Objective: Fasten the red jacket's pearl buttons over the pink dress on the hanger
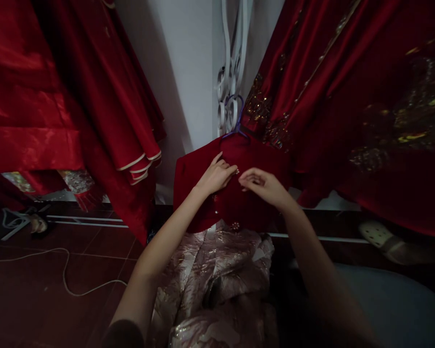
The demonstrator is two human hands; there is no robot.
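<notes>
A dark red jacket (199, 169) hangs on a purple hanger (237, 130) in front of me. My left hand (217, 175) lies on its front, one finger stretched out and the others curled into the cloth. The left thumb touches a small shiny button (237, 171) near the front edge. Just right of that button, my right hand (259, 185) has its fingertips pinched together; anything between them is too small to make out. Lower on the jacket are a pearl-like button (216, 212) and a flower-shaped button (235, 225). Pinkish brocade cloth (221, 261) lies below.
Red garments (105, 96) hang at the left, and a red sequined garment (322, 96) at the right. White scrolled metalwork (232, 82) rises behind the hanger. A pale cable (65, 270) crosses the tiled floor. A light clog (379, 237) is on a foot at the right.
</notes>
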